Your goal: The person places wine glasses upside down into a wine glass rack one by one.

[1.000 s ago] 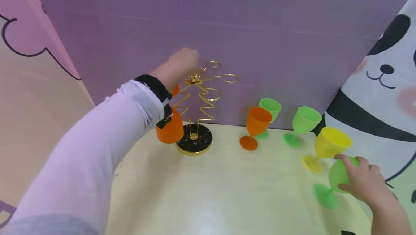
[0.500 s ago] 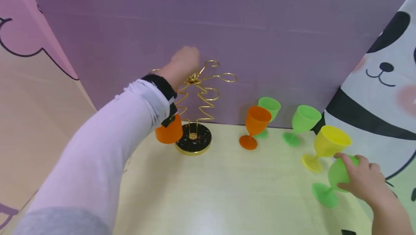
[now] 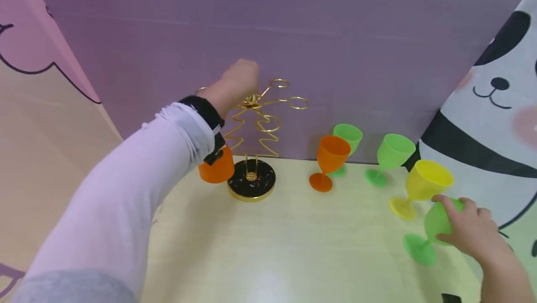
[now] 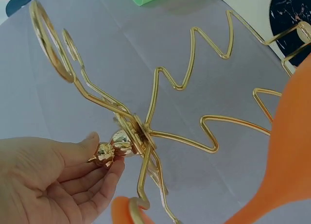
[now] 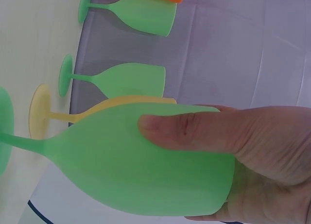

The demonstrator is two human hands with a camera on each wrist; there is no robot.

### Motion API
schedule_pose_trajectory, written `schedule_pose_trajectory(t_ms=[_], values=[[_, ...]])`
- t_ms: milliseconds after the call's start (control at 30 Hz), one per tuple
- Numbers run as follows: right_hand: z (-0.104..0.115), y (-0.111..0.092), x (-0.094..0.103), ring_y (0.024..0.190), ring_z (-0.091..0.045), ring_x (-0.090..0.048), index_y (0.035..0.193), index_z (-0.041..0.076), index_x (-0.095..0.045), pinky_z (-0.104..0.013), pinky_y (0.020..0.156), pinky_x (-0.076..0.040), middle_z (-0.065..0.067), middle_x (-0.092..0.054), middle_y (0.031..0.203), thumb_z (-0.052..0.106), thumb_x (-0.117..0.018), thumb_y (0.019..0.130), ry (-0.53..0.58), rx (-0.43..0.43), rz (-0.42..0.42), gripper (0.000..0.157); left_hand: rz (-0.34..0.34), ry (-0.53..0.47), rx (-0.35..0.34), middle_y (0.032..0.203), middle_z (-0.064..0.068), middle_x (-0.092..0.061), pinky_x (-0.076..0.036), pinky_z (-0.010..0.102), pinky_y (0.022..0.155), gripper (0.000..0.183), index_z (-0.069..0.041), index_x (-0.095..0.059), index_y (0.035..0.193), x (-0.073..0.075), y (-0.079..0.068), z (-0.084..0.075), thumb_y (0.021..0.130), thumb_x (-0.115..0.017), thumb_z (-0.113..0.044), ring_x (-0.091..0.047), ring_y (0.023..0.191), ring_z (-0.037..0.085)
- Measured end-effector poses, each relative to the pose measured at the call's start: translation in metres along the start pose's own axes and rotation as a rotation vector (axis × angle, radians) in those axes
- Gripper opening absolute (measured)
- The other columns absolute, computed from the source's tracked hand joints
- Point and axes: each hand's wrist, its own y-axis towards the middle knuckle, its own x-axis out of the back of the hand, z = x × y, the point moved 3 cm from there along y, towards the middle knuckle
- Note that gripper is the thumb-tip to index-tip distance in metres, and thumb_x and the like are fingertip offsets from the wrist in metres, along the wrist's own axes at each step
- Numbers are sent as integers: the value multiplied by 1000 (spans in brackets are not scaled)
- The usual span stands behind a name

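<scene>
My left hand (image 3: 242, 78) pinches the gold ornamental knob (image 4: 104, 155) on top of a gold wire goblet rack (image 3: 268, 141). Thumb and fingers meet round this knob in the left wrist view. An orange goblet (image 3: 216, 168) hangs bowl down on the rack's left side, partly hidden by my wrist. At the table's right side, my right hand (image 3: 476, 228) grips a green goblet (image 5: 131, 170) by its bowl, thumb on one side. That goblet stands upright, its foot at the tabletop. In the right wrist view my thumb (image 5: 184, 130) lies along the bowl.
Right of the rack stand an orange goblet (image 3: 333, 154), two green goblets (image 3: 394, 154) and a yellow goblet (image 3: 428, 182). The rack's round black base (image 3: 251, 179) sits near the purple back wall (image 3: 268, 18). A panda-print panel (image 3: 486, 135) borders the right.
The rack's wire loops have turned slightly, and the hanging orange goblet has shifted a little left. My left hand stays at the knob. My right hand and its green goblet stay put.
</scene>
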Motion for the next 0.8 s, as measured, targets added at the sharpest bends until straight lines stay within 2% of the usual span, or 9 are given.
schedule_pose_trajectory(t_ms=[267,600,800], values=[[0,1,0,86,-69,-27,128,8,-29,-72,58,-36,-51,-22,114,30,-80,61,6,-4,22,87,-14,36,-43,119,16,-57,-48,36,87,24,0,-60,101,-2,-1,1,86,-62,-19,-53,103,27],[1,2,-1,86,-69,-27,128,9,-28,-72,57,-36,-51,-21,115,31,-81,60,3,-10,23,88,-40,83,-144,108,14,-62,-48,35,87,13,-3,-63,89,1,-2,5,84,-61,-15,-55,96,25],[0,2,-1,85,-69,-27,128,8,-28,-71,57,-36,-52,-22,114,30,-81,60,-7,-20,35,88,-28,85,-185,98,12,-64,-47,33,82,10,-4,-64,85,2,-7,2,84,-58,-12,-54,88,23]])
